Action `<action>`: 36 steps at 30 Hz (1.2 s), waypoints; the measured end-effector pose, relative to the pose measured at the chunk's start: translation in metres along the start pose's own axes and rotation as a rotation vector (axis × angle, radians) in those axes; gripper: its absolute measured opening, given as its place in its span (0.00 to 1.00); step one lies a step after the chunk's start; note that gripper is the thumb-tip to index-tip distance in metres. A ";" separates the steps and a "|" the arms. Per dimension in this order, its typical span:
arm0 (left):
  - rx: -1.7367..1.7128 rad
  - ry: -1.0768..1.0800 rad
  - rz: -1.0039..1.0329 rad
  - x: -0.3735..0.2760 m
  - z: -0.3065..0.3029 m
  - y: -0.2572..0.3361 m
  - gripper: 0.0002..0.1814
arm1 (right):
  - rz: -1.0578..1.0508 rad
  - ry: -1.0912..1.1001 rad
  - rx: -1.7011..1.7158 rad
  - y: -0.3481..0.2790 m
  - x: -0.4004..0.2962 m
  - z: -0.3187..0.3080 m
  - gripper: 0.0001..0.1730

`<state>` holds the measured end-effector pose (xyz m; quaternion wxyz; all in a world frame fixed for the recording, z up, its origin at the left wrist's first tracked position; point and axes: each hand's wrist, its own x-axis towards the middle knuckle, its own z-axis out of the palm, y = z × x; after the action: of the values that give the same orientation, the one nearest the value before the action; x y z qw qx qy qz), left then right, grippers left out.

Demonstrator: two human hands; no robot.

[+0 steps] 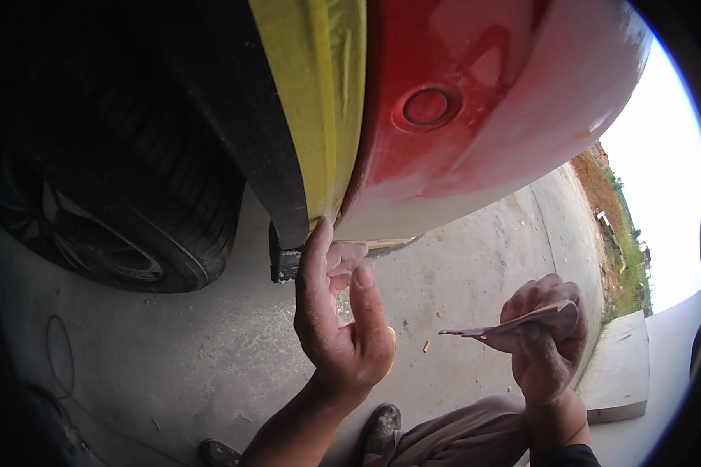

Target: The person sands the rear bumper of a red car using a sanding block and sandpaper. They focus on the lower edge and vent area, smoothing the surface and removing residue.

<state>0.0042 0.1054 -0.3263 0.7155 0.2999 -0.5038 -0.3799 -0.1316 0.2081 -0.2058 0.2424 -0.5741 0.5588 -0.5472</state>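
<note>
My left hand reaches up to the lower corner of a red car bumper. Its index fingertip is at the bottom end of the yellow masking tape, beside the bumper's edge. The thumb stands apart from the fingers and nothing shows between them. Lower right, my right hand pinches a folded, dusty sheet of sandpaper, held away from the bumper. Whitish, dull patches cover the bumper's lower part and its far side; the area around a round cap is still glossy red.
A car tyre stands left, beside the dark wheel-arch trim. The concrete floor holds small debris and a thin cable. My shoes are below. A pale slab lies right. Part of a yellow object shows behind my left hand.
</note>
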 end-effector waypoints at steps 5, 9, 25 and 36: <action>0.088 -0.108 -0.024 -0.002 -0.003 -0.006 0.27 | -0.005 -0.012 -0.044 0.001 -0.001 -0.002 0.09; 0.107 -0.106 0.001 -0.006 0.000 -0.009 0.28 | 0.001 0.013 -0.015 0.000 -0.001 0.000 0.09; 0.210 0.033 0.144 0.007 -0.016 -0.011 0.13 | -0.036 -0.058 -0.089 0.003 0.000 -0.002 0.11; -0.224 -0.505 -0.266 -0.011 -0.017 0.022 0.05 | 0.243 -0.107 0.064 0.017 0.008 0.018 0.09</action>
<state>0.0236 0.1274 -0.3192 0.5402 0.1785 -0.5772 -0.5858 -0.1240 0.1906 -0.2236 0.3545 -0.5225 0.5927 -0.5000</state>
